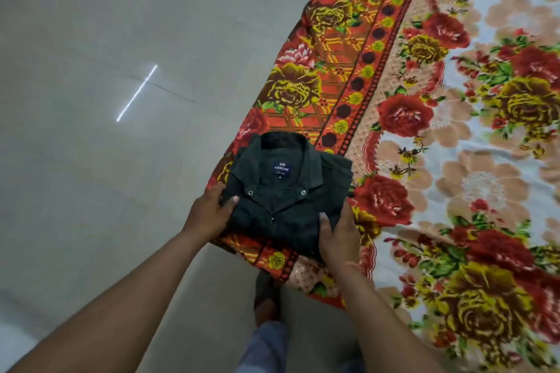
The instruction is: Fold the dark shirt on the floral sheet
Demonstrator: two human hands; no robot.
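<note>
Dark shirt [285,191] folded into a neat square, collar up, low centre of frame on floral sheet's [454,130] corner, left hand [212,210] and right hand [338,235] gripping its sides, grey floor [106,39] left

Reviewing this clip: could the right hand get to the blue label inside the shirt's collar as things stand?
Probably yes. The blue label lies face up and uncovered inside the open collar of the dark shirt. The right hand already grips the shirt's near right edge, and nothing lies between them; it would have to let go first.
</note>
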